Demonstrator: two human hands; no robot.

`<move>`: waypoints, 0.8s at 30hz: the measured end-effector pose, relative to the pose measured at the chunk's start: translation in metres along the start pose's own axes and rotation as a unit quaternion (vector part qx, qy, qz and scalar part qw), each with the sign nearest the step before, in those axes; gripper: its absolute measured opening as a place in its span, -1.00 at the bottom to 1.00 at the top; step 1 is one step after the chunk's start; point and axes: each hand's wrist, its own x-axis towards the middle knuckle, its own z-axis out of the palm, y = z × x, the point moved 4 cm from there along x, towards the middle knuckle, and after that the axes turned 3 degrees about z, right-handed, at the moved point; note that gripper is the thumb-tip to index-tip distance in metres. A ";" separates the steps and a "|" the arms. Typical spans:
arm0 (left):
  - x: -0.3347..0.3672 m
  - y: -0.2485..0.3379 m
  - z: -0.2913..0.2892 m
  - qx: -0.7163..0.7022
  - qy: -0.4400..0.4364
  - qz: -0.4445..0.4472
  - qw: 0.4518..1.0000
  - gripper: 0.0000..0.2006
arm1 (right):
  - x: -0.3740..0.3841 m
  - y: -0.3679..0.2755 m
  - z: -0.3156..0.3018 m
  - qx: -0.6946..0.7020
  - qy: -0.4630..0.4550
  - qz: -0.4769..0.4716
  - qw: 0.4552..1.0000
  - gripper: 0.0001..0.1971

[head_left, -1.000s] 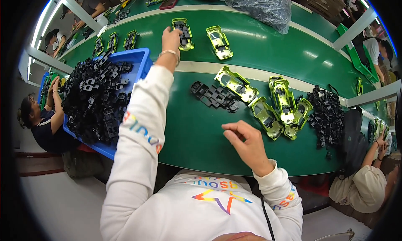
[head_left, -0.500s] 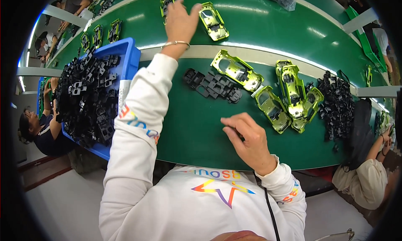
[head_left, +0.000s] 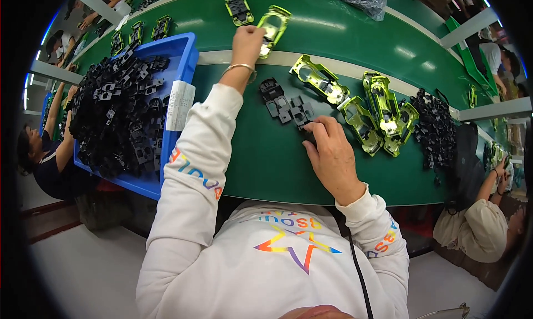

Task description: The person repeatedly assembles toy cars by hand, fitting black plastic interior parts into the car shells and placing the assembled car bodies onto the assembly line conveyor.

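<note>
My left hand [head_left: 247,44] reaches to the far side and grips the near left edge of a shiny lime-green toy car body shell [head_left: 275,20]. That shell is tilted. My right hand [head_left: 335,161] is closed at its fingertips on the near end of a black plastic car interior part [head_left: 301,109]. Beside it on the green table lies another black interior part [head_left: 272,97]. To the right lie more lime-green shells, one single shell [head_left: 319,79] and a cluster [head_left: 383,111] of overlapping ones. Behind my left hand rests a green-edged car piece with a black underside [head_left: 239,8].
A blue bin [head_left: 190,61] heaped with black plastic parts [head_left: 114,111] stands at left. More small black parts [head_left: 434,127] are piled at right, near a dark bag [head_left: 466,163]. Several car pieces [head_left: 161,28] line the far left. Co-workers sit at both sides.
My left hand has closed on the lime-green shell and turned it. My right hand has moved forward to the black parts, which now lie further apart. The view has shifted slightly.
</note>
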 end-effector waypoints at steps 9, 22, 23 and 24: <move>-0.120 0.035 -0.053 -0.339 -0.069 -0.130 0.929 -0.66 | -0.021 0.010 -0.030 -0.011 -0.067 -0.026 0.997 -0.62; -0.191 0.047 -0.074 -0.495 -0.121 -0.179 0.842 -0.58 | -0.037 0.016 -0.023 -0.044 -0.026 -0.032 0.998 -0.40; -0.195 0.046 -0.071 -0.483 -0.127 -0.185 0.846 -0.46 | -0.036 0.016 -0.025 0.035 -0.018 0.012 0.999 -0.40; -0.200 0.054 -0.065 -0.502 -0.128 -0.188 0.834 -0.49 | -0.032 0.016 -0.029 0.111 -0.008 0.057 0.992 -0.41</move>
